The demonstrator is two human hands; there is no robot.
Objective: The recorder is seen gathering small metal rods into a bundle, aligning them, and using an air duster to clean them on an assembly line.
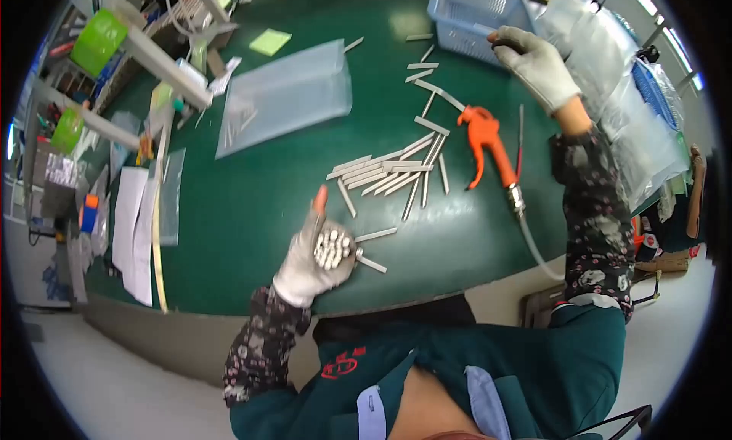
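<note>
My left hand (314,266), in a light glove with the thumb tip bare, is closed round a bundle of short grey metal strips (332,248), their ends facing up. Two loose strips lie beside its fingers. Further out on the green table is a loose pile of the same metal strips (385,173). My gloved right hand (537,68) is raised at the right side of the blue plastic basket (476,40). Its thumb and fingers are a little apart, and I see nothing between them. An orange air blow gun (489,146) with a hose lies below that hand.
A translucent plastic sheet or bag (286,97) lies at the back left, near a yellow-green paper note (270,41). White papers (131,234) and a long pale strip (158,234) are along the left. Clear plastic bags (640,127) crowd the right edge.
</note>
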